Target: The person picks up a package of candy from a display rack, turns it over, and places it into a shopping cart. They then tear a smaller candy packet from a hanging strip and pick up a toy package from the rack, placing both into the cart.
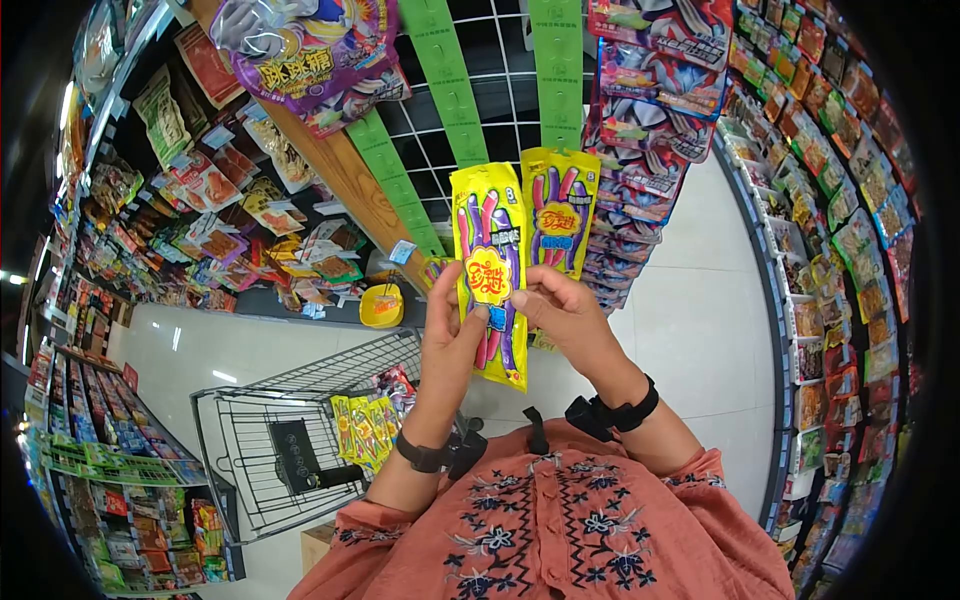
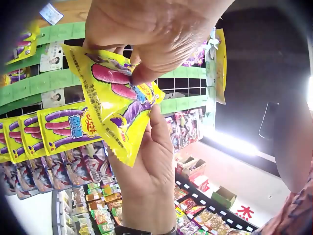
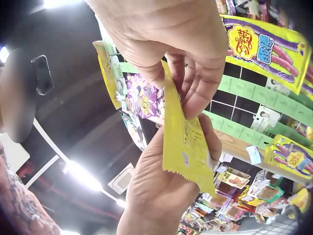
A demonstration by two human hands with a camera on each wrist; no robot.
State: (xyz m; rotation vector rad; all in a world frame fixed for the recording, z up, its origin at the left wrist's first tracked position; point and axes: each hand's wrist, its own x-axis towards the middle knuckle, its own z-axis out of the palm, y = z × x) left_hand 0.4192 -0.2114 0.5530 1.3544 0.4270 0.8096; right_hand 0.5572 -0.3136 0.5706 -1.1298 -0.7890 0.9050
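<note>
Yellow candy packet, grasped in both hands, out in front of a wire grid rack hung with green strips. Far to the right of the grip, packed shelving, with pale floor in between giving wide open room. Left of the grip, stocked shelves, well apart from the left hand. Below and left, a shopping cart, in the head view reaching behind the left forearm and narrowing the room there. Above and right of the grip, a column of glossy packets; above and left, a purple bag, apart from both hands. At the grip itself, left hand clasping the packet's left edge, thumb across the front; right hand pinching the right edge, fingers curled against the far face. Beyond the right hand, a second yellow packet, hanging and partly overlapped; contact impossible to tell. Left of the grip, a small yellow tub. Smallest, the held packet's end edges: upper and lower both jutting free past the hands, serrated at the crimp.
</note>
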